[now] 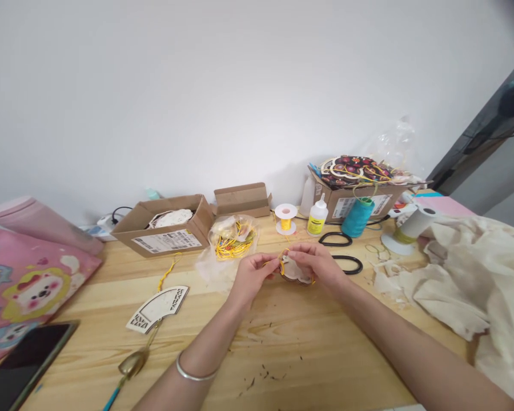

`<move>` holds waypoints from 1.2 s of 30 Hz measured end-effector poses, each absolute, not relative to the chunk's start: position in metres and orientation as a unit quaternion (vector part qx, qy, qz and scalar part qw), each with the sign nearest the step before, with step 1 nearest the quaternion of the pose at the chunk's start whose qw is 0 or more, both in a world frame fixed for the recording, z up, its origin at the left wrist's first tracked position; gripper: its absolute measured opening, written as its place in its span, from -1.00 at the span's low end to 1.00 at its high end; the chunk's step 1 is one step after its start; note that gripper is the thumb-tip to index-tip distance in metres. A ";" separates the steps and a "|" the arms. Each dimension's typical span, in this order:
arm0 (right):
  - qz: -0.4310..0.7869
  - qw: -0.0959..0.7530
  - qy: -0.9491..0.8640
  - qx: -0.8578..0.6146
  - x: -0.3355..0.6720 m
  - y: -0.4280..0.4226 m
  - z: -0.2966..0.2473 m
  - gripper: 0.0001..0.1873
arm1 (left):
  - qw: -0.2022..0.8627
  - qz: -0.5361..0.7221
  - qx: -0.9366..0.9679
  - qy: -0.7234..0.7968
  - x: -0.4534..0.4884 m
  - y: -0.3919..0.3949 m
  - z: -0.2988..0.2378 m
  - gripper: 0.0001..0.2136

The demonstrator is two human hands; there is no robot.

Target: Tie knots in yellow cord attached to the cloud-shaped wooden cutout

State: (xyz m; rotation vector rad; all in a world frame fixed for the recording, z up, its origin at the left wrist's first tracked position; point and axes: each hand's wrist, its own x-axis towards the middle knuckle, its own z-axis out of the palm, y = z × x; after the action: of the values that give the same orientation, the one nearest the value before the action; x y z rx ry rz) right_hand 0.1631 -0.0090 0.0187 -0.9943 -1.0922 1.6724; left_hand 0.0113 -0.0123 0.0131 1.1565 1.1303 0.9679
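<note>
- Left forearm, wearing a silver bangle, and right forearm reach over the wooden desk.
- Left hand: fingers pinched together on yellow cord at the left edge of a small scalloped plaque.
- Right hand: fingers clamped on the plaque's upper right side. Whether the cord is knotted is too small to tell.
- The plaque is held between the hands, near the middle of the desk; black-handled scissors lie just beside the right hand.
- To the left, a fan-shaped plaque lies flat beside a gold spoon-shaped tool; a smartphone is farther left.
- Beyond the hands stand a yellow thread spool, a glue bottle and a turquoise thread cone, between an open cardboard box and a fuller carton.
- Cream cloth lies crumpled at right.
</note>
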 end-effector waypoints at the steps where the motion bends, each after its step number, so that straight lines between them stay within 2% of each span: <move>1: 0.667 0.434 -0.448 -0.408 0.162 -0.009 0.018 -0.73 | 0.595 0.418 0.487 0.483 0.011 -0.014 0.011 -0.78; 9: 0.678 0.397 -0.466 -0.407 0.161 -0.009 0.015 -0.71 | 0.543 0.417 0.513 0.518 0.013 -0.020 0.006 -0.83; 12: 0.656 0.381 -0.509 -0.407 0.157 -0.013 0.017 -0.72 | 0.553 0.417 0.495 0.525 0.014 -0.021 0.008 -0.82; 18: 0.481 0.345 -0.654 -0.471 0.150 -0.019 0.013 -0.72 | 0.605 0.406 0.473 0.495 0.011 -0.022 0.011 -0.81; 25: 0.234 0.305 -0.790 -0.477 0.154 -0.019 0.010 -0.73 | 0.610 0.407 0.480 0.482 0.011 -0.022 0.010 -0.80; 36: 0.110 0.352 -0.816 -0.446 0.153 -0.017 0.006 -0.79 | 0.574 0.396 0.524 0.490 0.010 -0.022 0.010 -0.78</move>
State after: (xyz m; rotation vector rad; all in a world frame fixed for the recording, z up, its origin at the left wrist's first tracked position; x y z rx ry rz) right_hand 0.1534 -0.0173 0.0061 -1.1539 -2.1104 0.2846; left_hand 0.0099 -0.0216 0.0096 1.2273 1.1485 0.9274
